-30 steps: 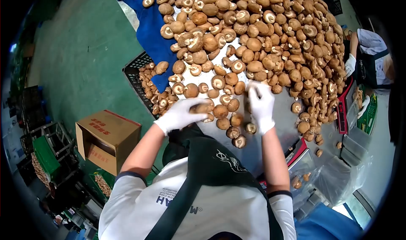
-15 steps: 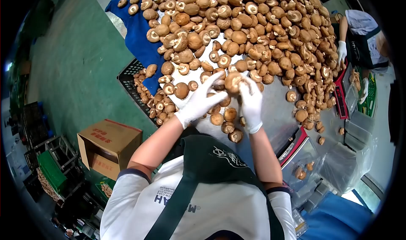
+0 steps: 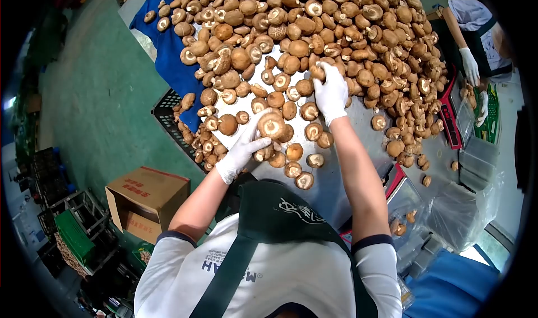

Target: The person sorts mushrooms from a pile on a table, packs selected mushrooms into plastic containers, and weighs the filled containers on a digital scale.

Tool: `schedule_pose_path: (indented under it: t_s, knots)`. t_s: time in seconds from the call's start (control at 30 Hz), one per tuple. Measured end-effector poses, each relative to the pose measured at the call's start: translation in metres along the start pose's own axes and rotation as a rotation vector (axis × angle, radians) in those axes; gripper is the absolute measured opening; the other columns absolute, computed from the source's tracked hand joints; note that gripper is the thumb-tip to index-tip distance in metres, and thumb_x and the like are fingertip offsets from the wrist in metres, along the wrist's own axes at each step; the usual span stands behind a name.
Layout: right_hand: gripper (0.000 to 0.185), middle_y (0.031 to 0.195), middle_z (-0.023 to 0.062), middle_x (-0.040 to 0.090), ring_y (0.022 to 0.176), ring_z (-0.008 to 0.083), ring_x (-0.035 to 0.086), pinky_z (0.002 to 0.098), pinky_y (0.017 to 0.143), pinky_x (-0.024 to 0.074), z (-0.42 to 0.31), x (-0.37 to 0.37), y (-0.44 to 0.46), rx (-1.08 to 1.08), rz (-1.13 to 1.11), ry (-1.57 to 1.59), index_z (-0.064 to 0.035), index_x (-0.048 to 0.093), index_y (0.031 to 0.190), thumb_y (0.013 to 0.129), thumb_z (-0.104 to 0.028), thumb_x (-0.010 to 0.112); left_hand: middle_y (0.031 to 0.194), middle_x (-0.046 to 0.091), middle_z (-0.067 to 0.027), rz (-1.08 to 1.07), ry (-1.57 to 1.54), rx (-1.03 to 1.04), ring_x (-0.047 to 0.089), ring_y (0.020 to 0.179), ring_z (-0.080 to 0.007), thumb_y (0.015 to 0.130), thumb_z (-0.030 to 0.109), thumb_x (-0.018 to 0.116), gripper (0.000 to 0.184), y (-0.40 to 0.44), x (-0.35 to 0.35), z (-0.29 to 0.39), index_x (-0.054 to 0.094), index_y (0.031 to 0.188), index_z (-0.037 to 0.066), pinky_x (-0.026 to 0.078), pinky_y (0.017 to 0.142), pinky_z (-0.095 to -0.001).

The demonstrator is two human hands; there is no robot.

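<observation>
My left hand (image 3: 246,147), in a white glove, holds a large mushroom (image 3: 272,125) with its stem side facing up, above several loose mushrooms on the metal table (image 3: 342,175). My right hand (image 3: 330,91), gloved too, reaches to the near edge of the big mushroom pile (image 3: 358,37), its fingers closed round a brown mushroom (image 3: 318,72). Between and below my hands lie scattered mushrooms, some cap up and some stem up. A blue cloth (image 3: 174,60) hangs over the table's left edge.
A black crate of mushrooms (image 3: 166,109) stands left of the table, with a cardboard box (image 3: 148,197) nearer me. On the right are a red-edged scale (image 3: 448,119), clear plastic trays (image 3: 476,161) and a co-worker's gloved hand (image 3: 469,67).
The large mushroom, held up between both hands half a second ago, is now in my left hand, lower and to the left. My right hand has moved up to the pile and taken a mushroom.
</observation>
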State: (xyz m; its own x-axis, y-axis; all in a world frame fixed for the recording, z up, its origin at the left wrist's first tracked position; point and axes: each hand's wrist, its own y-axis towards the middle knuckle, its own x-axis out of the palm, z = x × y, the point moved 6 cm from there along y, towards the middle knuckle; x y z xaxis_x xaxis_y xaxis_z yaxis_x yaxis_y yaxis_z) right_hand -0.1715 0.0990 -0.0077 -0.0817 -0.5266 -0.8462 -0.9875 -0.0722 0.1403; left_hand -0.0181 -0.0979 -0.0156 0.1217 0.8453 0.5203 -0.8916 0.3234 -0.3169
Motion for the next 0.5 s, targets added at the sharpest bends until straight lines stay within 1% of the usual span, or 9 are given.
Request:
schedule_pose_path:
  t_s: [0.03,0.07,0.13,0.2,0.23,0.27,0.4,0.47,0.5]
  knots:
    - [0.041,0.119,0.012,0.063,0.109,0.0313,0.06,0.0408,0.091,0.0465,0.001,0.001,-0.01,-0.032,0.028,0.105,-0.0106,0.06,0.119,0.08,-0.013,0.072,0.141,0.046,-0.0098,-0.004,-0.04,-0.007,0.044,0.131,-0.0197,0.09,0.015,0.063,0.069,-0.001,0.003,0.0,0.03,0.15,0.007,0.036,0.109,-0.0349]
    - [0.041,0.119,0.0121,0.063,0.11,0.031,0.06,0.0403,0.09,0.0464,-0.006,-0.002,-0.023,-0.12,0.046,0.066,-0.0096,0.06,0.119,0.08,-0.013,0.072,0.141,0.046,-0.0096,-0.009,-0.082,-0.015,0.043,0.132,-0.0199,0.09,0.017,0.063,0.067,-0.002,0.005,-0.001,0.031,0.149,0.007,0.035,0.11,-0.0353]
    - [0.041,0.117,0.014,0.062,0.109,0.0325,0.059,0.0425,0.095,0.0431,-0.014,-0.01,-0.055,-0.141,-0.06,0.195,-0.0091,0.059,0.121,0.081,-0.011,0.069,0.14,0.047,-0.0095,0.027,-0.099,-0.109,0.044,0.131,-0.02,0.092,0.019,0.062,0.064,0.001,0.002,-0.016,0.034,0.148,0.007,0.035,0.11,-0.0347]
    - [0.043,0.116,0.0161,0.062,0.109,0.0342,0.058,0.0411,0.096,0.045,-0.013,-0.014,-0.082,-0.049,-0.03,0.446,-0.0048,0.058,0.123,0.081,-0.004,0.066,0.139,0.048,-0.0099,0.024,-0.048,-0.175,0.046,0.13,-0.0205,0.093,0.02,0.06,0.062,0.003,0.005,-0.021,0.034,0.148,0.006,0.035,0.11,-0.0343]
    - [0.045,0.116,0.0175,0.061,0.11,0.0353,0.058,0.04,0.096,0.0462,-0.011,-0.019,-0.096,-0.022,0.013,0.531,-0.0013,0.056,0.125,0.081,0.002,0.062,0.14,0.048,-0.0103,0.001,0.012,-0.191,0.047,0.129,-0.0209,0.094,0.021,0.058,0.061,0.005,0.011,-0.017,0.033,0.148,0.005,0.036,0.109,-0.0342]
    - [0.044,0.117,0.0191,0.061,0.111,0.0355,0.058,0.0397,0.098,0.0456,-0.014,-0.028,-0.107,-0.065,0.075,0.492,0.0007,0.056,0.125,0.081,0.004,0.06,0.14,0.048,-0.0107,-0.022,0.072,-0.206,0.049,0.128,-0.0213,0.094,0.021,0.056,0.061,0.007,0.016,-0.016,0.033,0.148,0.004,0.037,0.109,-0.034]
    - [0.04,0.116,0.0196,0.062,0.11,0.0373,0.058,0.0422,0.098,0.0451,0.005,-0.035,-0.14,0.021,0.086,0.435,-0.0004,0.06,0.12,0.081,0.004,0.055,0.141,0.046,-0.0102,-0.083,0.097,-0.166,0.045,0.131,-0.0194,0.093,0.017,0.058,0.062,0.016,0.028,-0.018,0.034,0.149,0.007,0.034,0.111,-0.0331]
    - [0.044,0.115,0.0179,0.063,0.105,0.035,0.059,0.0414,0.093,0.0473,0.008,-0.033,-0.153,0.099,-0.07,0.519,-0.0031,0.06,0.124,0.081,0.004,0.056,0.14,0.046,-0.0102,-0.049,0.125,-0.187,0.044,0.131,-0.0198,0.092,0.016,0.058,0.061,0.016,0.031,-0.023,0.034,0.148,0.007,0.033,0.111,-0.0333]
    - [0.048,0.112,0.0164,0.064,0.099,0.0331,0.061,0.0391,0.088,0.0495,0.005,-0.031,-0.154,-0.048,-0.145,0.609,-0.0058,0.06,0.128,0.081,0.002,0.058,0.14,0.046,-0.0102,-0.03,0.139,-0.193,0.044,0.131,-0.02,0.092,0.016,0.058,0.061,0.017,0.032,-0.023,0.035,0.147,0.007,0.033,0.111,-0.0334]
